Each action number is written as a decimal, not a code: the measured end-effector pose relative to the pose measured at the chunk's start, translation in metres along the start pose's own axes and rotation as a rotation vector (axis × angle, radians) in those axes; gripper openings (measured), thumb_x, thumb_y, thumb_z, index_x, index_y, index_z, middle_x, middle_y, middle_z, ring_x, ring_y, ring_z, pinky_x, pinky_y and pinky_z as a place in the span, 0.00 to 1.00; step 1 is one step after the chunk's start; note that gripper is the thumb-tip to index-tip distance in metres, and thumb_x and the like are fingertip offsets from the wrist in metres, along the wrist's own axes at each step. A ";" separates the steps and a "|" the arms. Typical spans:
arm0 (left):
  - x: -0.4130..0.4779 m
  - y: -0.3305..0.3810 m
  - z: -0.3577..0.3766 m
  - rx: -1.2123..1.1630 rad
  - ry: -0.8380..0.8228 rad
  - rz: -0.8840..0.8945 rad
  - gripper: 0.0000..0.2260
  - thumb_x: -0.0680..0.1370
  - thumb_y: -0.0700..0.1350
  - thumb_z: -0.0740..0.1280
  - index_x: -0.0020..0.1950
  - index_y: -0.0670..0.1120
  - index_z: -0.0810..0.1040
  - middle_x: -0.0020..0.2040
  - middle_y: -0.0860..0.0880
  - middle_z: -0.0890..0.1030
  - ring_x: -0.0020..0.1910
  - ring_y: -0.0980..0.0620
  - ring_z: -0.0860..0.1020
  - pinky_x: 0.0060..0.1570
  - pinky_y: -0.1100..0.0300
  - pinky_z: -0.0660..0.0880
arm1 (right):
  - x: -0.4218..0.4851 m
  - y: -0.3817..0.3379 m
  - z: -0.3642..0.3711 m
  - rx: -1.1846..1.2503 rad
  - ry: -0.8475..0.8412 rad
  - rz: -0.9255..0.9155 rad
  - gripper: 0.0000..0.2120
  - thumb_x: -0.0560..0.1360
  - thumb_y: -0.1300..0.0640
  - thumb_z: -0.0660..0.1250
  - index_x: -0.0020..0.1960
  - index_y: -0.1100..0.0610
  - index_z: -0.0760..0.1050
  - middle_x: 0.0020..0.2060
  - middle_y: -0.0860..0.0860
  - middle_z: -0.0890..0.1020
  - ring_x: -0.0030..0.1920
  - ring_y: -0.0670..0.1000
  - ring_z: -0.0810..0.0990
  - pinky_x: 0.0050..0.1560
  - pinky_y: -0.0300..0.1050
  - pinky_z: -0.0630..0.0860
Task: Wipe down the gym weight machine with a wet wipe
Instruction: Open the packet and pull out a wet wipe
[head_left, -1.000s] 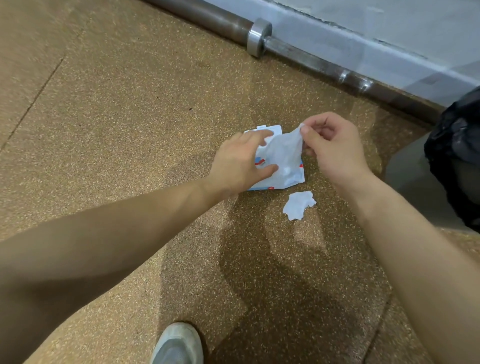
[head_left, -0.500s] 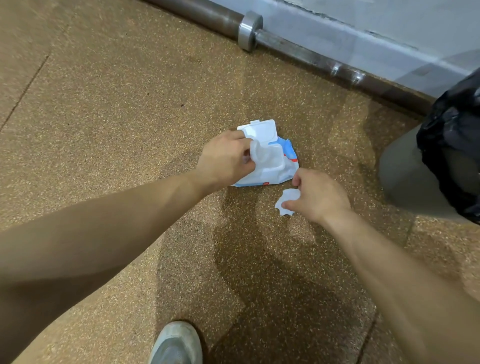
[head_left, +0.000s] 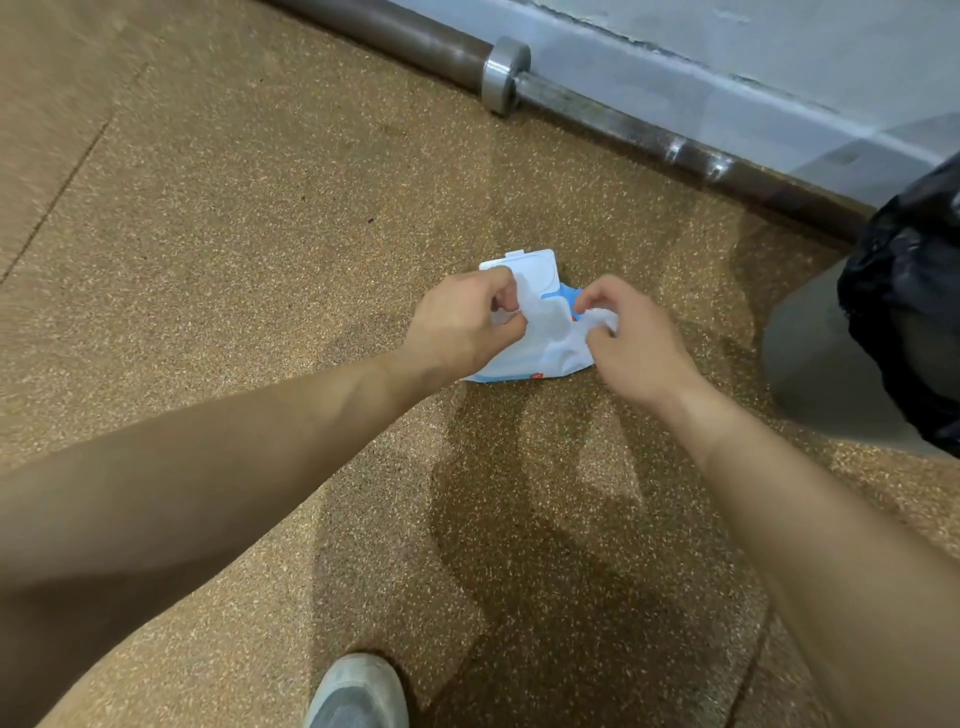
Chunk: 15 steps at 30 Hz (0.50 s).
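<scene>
The floor (head_left: 260, 260) is showing a tan-brown ground with a dense pale speckle pattern. The pack (head_left: 535, 358) is showing white with light-blue edging and small red marks; its lid (head_left: 535, 265) is showing plain white. The wipe (head_left: 602, 318) is showing white. The bar (head_left: 405, 39) is showing dark brown-grey, its collar (head_left: 504, 73) bright silver. The wall (head_left: 727, 41) is showing pale blue-grey. The bag (head_left: 914, 291) is showing glossy black, the bin (head_left: 810, 364) plain grey. The shoe (head_left: 356, 696) is showing grey with an off-white toe.

Speckled floor (head_left: 208, 260), steel barbell (head_left: 505, 75) along the wall (head_left: 779, 41), grey shoe (head_left: 356, 693) (bottom edge), black, perhaps plastic, bag (head_left: 914, 291)
</scene>
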<state>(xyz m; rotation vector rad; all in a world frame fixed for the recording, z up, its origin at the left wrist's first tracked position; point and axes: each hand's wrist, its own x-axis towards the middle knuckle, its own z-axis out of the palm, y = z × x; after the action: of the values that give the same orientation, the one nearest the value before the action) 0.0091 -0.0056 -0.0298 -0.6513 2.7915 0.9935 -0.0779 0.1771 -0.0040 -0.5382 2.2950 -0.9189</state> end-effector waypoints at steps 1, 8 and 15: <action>-0.001 0.002 -0.001 -0.027 0.011 -0.004 0.06 0.75 0.50 0.70 0.43 0.53 0.73 0.42 0.56 0.80 0.46 0.50 0.78 0.47 0.49 0.77 | 0.002 -0.002 0.000 0.004 -0.023 0.014 0.14 0.74 0.66 0.58 0.47 0.50 0.76 0.36 0.51 0.77 0.30 0.50 0.69 0.26 0.40 0.62; -0.003 0.016 -0.005 -0.187 0.086 0.037 0.07 0.78 0.53 0.70 0.47 0.51 0.75 0.40 0.54 0.81 0.42 0.52 0.80 0.44 0.49 0.77 | 0.004 -0.013 0.005 -0.233 0.025 -0.029 0.18 0.74 0.44 0.69 0.60 0.44 0.67 0.50 0.48 0.78 0.47 0.55 0.76 0.48 0.51 0.75; -0.001 0.002 -0.005 0.027 -0.077 0.083 0.26 0.73 0.56 0.75 0.68 0.53 0.71 0.62 0.57 0.77 0.61 0.53 0.74 0.57 0.55 0.72 | 0.015 -0.021 -0.002 -0.056 0.215 -0.049 0.04 0.76 0.51 0.67 0.44 0.50 0.75 0.40 0.46 0.81 0.45 0.53 0.78 0.44 0.49 0.73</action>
<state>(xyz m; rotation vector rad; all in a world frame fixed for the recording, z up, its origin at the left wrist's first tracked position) 0.0093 -0.0067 -0.0244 -0.4875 2.7796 0.9719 -0.0870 0.1556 0.0063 -0.5442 2.5167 -0.9793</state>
